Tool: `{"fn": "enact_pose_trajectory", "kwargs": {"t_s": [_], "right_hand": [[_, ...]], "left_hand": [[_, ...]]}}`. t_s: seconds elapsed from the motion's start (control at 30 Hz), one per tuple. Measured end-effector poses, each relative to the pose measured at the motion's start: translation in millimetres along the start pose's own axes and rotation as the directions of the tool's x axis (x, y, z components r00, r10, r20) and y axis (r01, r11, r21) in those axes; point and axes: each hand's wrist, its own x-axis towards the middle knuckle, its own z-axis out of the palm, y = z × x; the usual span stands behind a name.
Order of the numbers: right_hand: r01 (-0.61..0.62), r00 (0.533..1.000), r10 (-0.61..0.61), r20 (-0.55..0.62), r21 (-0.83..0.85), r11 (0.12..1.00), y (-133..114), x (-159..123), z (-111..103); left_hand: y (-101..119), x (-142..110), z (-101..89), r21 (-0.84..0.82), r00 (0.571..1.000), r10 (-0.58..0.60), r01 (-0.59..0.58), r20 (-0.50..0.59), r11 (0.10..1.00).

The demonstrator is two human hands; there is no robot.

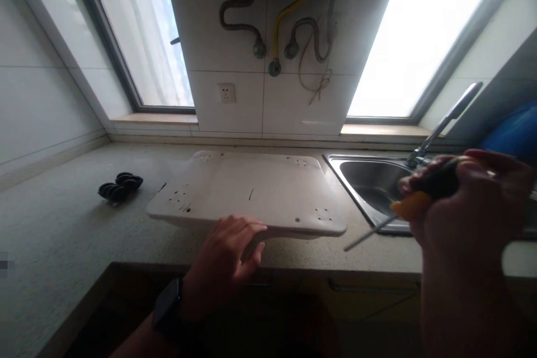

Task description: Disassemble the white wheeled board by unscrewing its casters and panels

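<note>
A white board with rounded corners lies on the counter, with groups of small screw holes near its corners. My left hand grips the middle of its front edge, fingers on top and thumb lower down. A dark watch sits on that wrist. In my right hand, raised over the sink's front side, is a screwdriver with a black and yellow handle. Its metal shaft points down and left, its tip apart from the board's right corner. Blur softens the right hand's fingers.
Black rounded parts sit on the counter at the left. To the right is a steel sink with a tap. Hoses and a wall socket are behind. Cabinet handles run below the counter edge.
</note>
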Motion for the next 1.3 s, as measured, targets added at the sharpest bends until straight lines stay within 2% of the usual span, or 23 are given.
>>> {"fn": "enact_pose_trajectory", "kwargs": {"t_s": [0.07,0.17,0.23,0.33,0.63,0.77,0.93,1.03,1.2,1.27,1.3], "right_hand": [[-0.001,0.991,-0.003,0.13,0.031,1.0,-3.1,2.3,24.8],[0.054,0.933,-0.044,0.357,-0.017,0.998,5.2,-5.8,53.8],[0.104,0.907,-0.087,0.413,-0.017,0.994,13.0,-14.3,65.9],[0.091,0.9,-0.078,0.429,-0.009,0.996,19.4,-24.8,75.5],[0.087,0.881,-0.063,0.469,-0.029,0.996,17.9,-34.2,81.2],[0.152,0.851,-0.122,0.511,-0.017,0.988,19.5,-35.8,81.2],[0.211,0.811,-0.149,0.566,-0.045,0.976,17.2,-38.3,81.0],[0.207,0.753,-0.124,0.646,-0.053,0.977,13.9,-37.4,81.0],[0.231,0.604,-0.096,0.791,-0.059,0.971,1.9,-27.1,79.5],[0.261,0.57,-0.093,0.816,-0.073,0.963,-4.6,-22.5,78.0],[0.294,0.569,-0.1,0.816,-0.088,0.952,-7.7,-20.9,77.4]], "left_hand": [[4.8,12.4,-5.3,-0.077,0.999,-0.047,0.048,0.016,0.996],[10.3,35.6,-8.8,-0.184,0.994,-0.102,0.105,0.028,0.977],[11.5,51.3,-7.3,-0.271,0.993,-0.107,0.119,0.059,0.955],[9.9,71.6,-0.6,-0.408,0.989,-0.078,0.123,0.124,0.904],[3.6,103.2,23.1,-0.517,0.976,-0.011,0.125,0.218,0.847],[3.5,109.2,28.1,-0.545,0.969,0.03,0.113,0.246,0.831],[1.5,111.9,35.4,-0.666,0.955,0.067,0.149,0.287,0.731],[-0.2,110.8,36.5,-0.703,0.951,0.063,0.179,0.304,0.688],[-0.2,108.0,30.2,-0.689,0.955,0.051,0.173,0.292,0.704],[0.1,107.7,27.5,-0.676,0.957,0.052,0.163,0.287,0.719],[0.0,107.9,26.3,-0.673,0.956,0.062,0.155,0.287,0.723]]}}
